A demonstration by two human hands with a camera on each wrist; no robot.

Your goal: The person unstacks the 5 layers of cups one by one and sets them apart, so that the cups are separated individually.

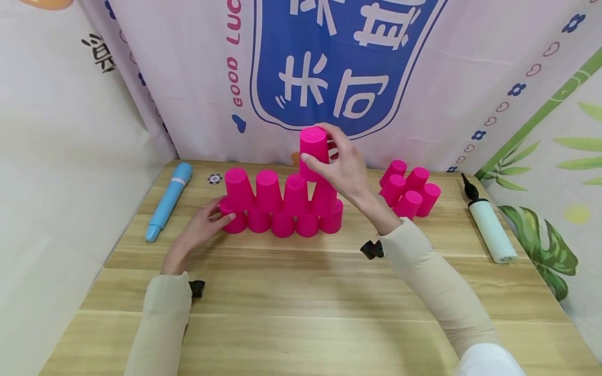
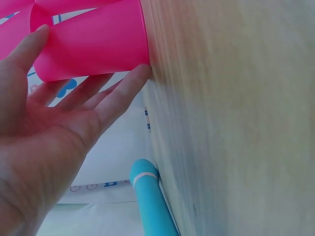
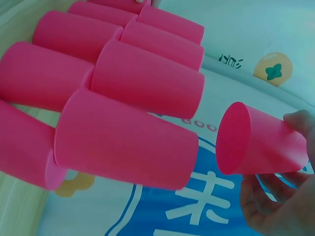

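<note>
Bright pink cups stand upside down in two tiers on the table: an upper row (image 1: 268, 189) bridging a lower row (image 1: 283, 223). At the left end, my left hand (image 1: 207, 222) holds the outermost lower cup (image 2: 98, 44), its thumb on the near side and its other fingers reaching behind. My right hand (image 1: 347, 169) grips another upside-down pink cup (image 1: 313, 142) above the right part of the upper row. In the right wrist view a gap separates this held cup (image 3: 268, 142) from the stacked cups, and its open mouth faces them.
More pink cups (image 1: 408, 202) stand in a cluster at the right. A blue tube-shaped pump (image 1: 170, 201) lies far left, near a small poker chip (image 1: 215, 179). A pale green hand pump (image 1: 491, 230) with a black nozzle lies far right. A printed curtain (image 1: 197, 104) hangs behind the table.
</note>
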